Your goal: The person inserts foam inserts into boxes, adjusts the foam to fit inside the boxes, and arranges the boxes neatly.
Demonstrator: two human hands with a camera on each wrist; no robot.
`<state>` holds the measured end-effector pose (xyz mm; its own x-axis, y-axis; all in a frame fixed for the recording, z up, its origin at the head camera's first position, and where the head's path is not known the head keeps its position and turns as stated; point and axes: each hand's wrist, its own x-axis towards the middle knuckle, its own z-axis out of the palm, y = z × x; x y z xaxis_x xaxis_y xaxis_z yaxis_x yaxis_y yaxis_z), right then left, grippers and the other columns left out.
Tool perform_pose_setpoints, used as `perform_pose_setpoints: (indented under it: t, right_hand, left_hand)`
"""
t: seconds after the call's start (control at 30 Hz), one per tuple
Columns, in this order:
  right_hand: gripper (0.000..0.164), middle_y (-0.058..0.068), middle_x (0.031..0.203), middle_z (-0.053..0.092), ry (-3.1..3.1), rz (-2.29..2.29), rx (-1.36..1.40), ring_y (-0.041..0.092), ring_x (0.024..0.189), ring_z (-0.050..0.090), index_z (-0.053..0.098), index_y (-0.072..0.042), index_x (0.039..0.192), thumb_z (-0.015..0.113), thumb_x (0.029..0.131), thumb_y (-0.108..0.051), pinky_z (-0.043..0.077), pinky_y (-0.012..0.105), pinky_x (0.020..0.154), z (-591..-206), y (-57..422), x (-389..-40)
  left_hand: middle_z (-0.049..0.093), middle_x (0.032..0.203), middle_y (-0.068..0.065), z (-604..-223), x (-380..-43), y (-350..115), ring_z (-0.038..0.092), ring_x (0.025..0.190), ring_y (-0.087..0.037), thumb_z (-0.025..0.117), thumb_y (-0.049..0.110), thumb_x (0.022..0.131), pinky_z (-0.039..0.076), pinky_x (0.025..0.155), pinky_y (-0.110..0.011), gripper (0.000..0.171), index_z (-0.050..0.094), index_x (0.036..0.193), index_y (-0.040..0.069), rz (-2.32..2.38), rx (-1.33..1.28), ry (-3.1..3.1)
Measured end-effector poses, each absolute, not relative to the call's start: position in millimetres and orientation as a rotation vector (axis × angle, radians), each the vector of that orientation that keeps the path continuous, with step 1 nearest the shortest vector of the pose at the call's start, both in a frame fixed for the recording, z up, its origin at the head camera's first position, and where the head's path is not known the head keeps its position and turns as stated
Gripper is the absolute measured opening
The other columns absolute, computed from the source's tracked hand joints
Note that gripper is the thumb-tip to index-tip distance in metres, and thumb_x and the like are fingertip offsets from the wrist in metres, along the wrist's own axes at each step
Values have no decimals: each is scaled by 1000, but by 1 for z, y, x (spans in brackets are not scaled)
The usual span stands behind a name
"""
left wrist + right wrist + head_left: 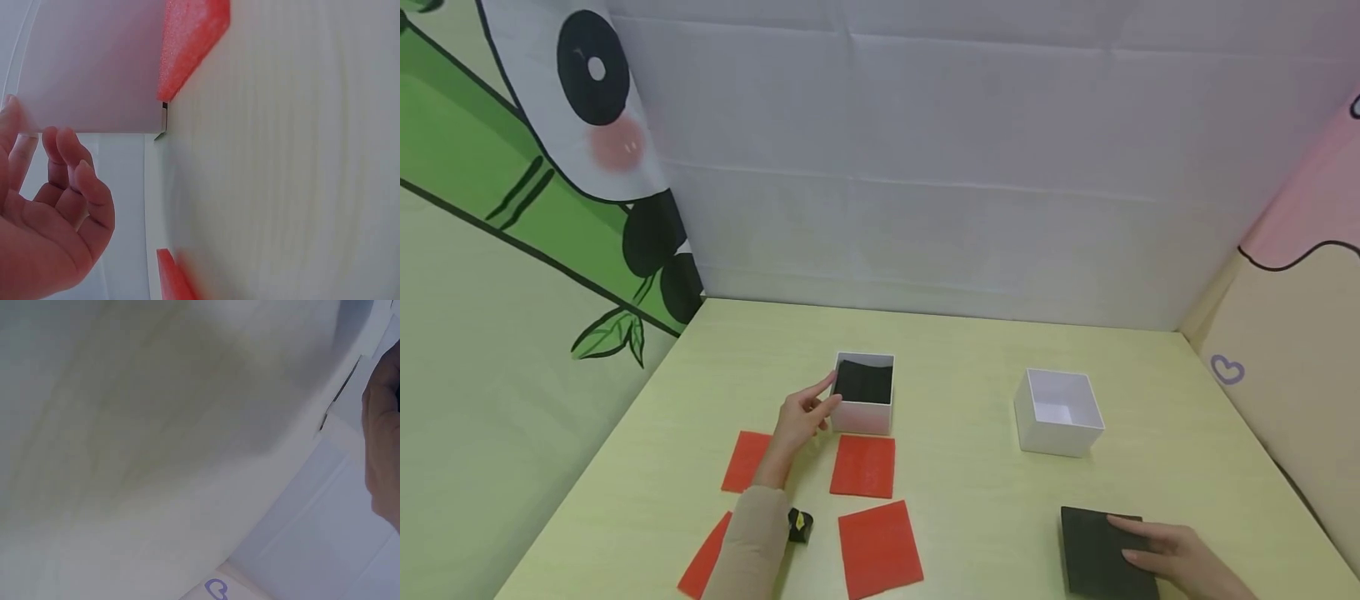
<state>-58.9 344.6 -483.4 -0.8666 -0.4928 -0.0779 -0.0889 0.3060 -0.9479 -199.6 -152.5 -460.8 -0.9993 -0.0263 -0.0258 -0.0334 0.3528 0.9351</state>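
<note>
At the back centre stands a white box (pixel 862 418) with dark black sheets (pixel 863 382) inside it. My left hand (pixel 799 418) holds this box at its front left corner; in the left wrist view the hand (pixel 59 206) has its thumb on one wall and curled fingertips against the adjoining edge. At the front right lies a thick black square (pixel 1097 554), possibly a stack of sheets. My right hand (pixel 1183 558) rests on its top with thumb and forefinger extended and apart. Most of the right hand (pixel 384 437) is cut off in the right wrist view.
A second white box (pixel 1060 421), with no contents visible, stands back right. Several red squares lie around the left arm, including one red square (pixel 880 548) at the front. A small black item with a yellow mark (pixel 801 525) sits beside the sleeve (pixel 752 542). Behind rises a white wall (pixel 962 167).
</note>
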Motion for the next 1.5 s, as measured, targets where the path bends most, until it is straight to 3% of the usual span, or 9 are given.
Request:
perform_pose_setpoints:
  t: [0.07,0.13,0.2,0.63,0.73,0.83,0.87,1.0,1.5]
  right_hand:
    - [49,-18,63,43,2212,-1621,-555,-6,63,43,56,-37,119,53,87,1,41,19,53,-484,340,-61]
    - [50,-2,54,23,2210,-1661,-541,4,50,29,57,-37,118,53,86,2,34,23,45,-484,334,-63]
    - [50,9,57,16,2210,-1695,-539,13,49,22,57,-35,119,53,86,3,28,29,42,-484,330,-64]
    - [61,9,57,11,1866,-1846,-701,22,49,15,51,-33,126,48,85,12,19,35,43,-482,308,-80]
    - [61,-2,56,30,1727,-1859,-697,13,50,28,47,-29,131,47,85,12,28,27,45,-481,303,-85]
    - [60,-8,96,60,1603,-1877,-690,5,78,53,43,-23,134,46,86,12,43,21,63,-482,297,-89]
    - [59,-5,112,58,1558,-1891,-693,7,92,54,42,-20,135,45,86,13,45,23,72,-482,295,-90]
    - [58,1,125,51,1455,-1930,-709,16,111,48,41,-16,135,44,86,14,43,30,84,-482,288,-96]
    - [51,6,120,53,1538,-1919,-648,16,107,52,40,-7,135,49,87,8,44,31,82,-481,272,-110]
  left_hand:
    - [51,71,-8,-461,-200,-152,50,55,-21,62,25,85,37,48,-24,47,49,129,23,1782,-59,2581]
    - [51,71,-9,-461,-201,-152,49,54,-20,63,25,84,37,47,-24,47,50,129,23,1787,-60,2581]
    - [51,70,-9,-460,-201,-152,49,54,-20,63,26,84,36,47,-23,47,49,129,23,1787,-57,2584]
    - [50,68,-9,-466,-199,-152,52,59,-33,64,25,83,36,46,-23,48,50,129,23,1806,-54,2590]
    - [49,68,-8,-468,-199,-152,52,58,-33,64,26,83,36,45,-23,48,50,129,22,1812,-47,2593]
    - [49,67,-7,-468,-198,-152,51,56,-30,64,26,83,36,45,-23,49,50,129,21,1816,-47,2597]
    - [49,67,-7,-468,-198,-152,51,56,-29,64,26,83,36,45,-23,49,50,129,20,1817,-45,2599]
    - [49,67,-8,-467,-200,-151,51,56,-28,64,25,83,36,45,-23,48,51,128,21,1817,-63,2598]
    - [49,66,-8,-468,-200,-151,51,54,-26,64,27,82,36,44,-23,49,50,129,21,1816,-48,2604]
